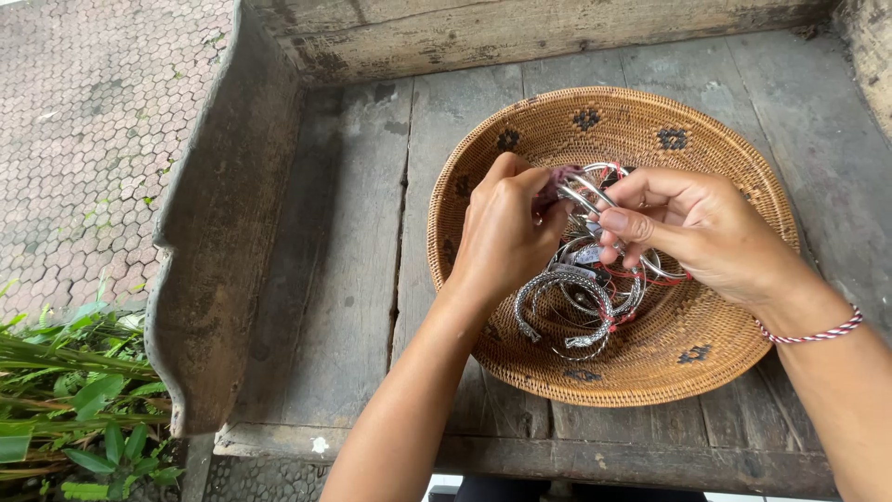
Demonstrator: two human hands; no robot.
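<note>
Silver bangle [583,191] sits pinched between both grips above basket [520,130] centre: left hand [502,232] at its 9 o'clock, right hand [692,228] at 3. Long axis runs 10-to-4. Other bangles [571,311] lie below on counter [353,279].

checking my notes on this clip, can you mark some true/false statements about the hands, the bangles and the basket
1. Both hands hold a silver bangle above the woven basket. True.
2. The basket is empty. False: silver bangles with red threads lie in it.
3. The right hand wears a red-and-white wrist cord. True.
4. The basket sits on grass. False: it rests on a weathered wooden bench.
5. The left hand hangs idle. False: its grip is on the bangle.
</note>
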